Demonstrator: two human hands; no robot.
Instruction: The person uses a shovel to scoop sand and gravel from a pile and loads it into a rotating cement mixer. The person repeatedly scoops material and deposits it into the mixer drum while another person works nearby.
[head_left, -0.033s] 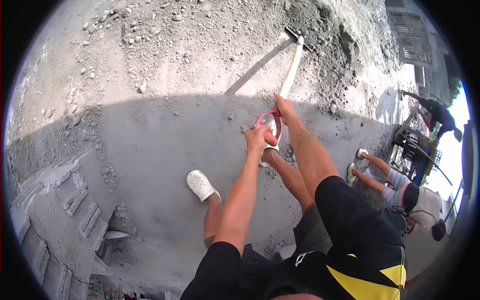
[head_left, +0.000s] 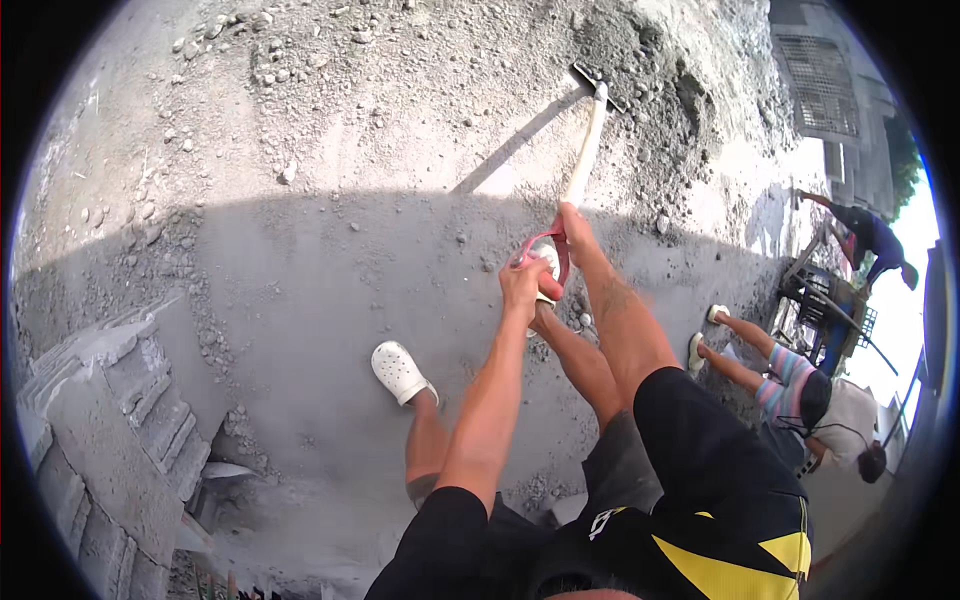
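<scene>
A shovel [head_left: 589, 145] stretches away from me, with a pale shaft and a red D-shaped handle [head_left: 561, 238]. My left hand [head_left: 522, 284] is closed round the grip of that handle. Just beyond it, my right hand [head_left: 577, 228] wraps the shaft where it meets the red part. At the far end the blade [head_left: 583, 73] shows as a thin dark edge, against the loose grey gravel [head_left: 650, 110]. Much of the blade's face is hidden from this angle.
Broken concrete slabs [head_left: 130, 440] are stacked at left. My left foot wears a white clog [head_left: 399, 370]; my right foot is partly behind the handle. At right, one person [head_left: 815, 400] bends over and another [head_left: 872, 232] works beside a dark metal frame [head_left: 825, 300].
Both hands and the shovel have shifted slightly nearer to me and a little right. The blade has slid back a short way along the gravel. My grip is unchanged.
</scene>
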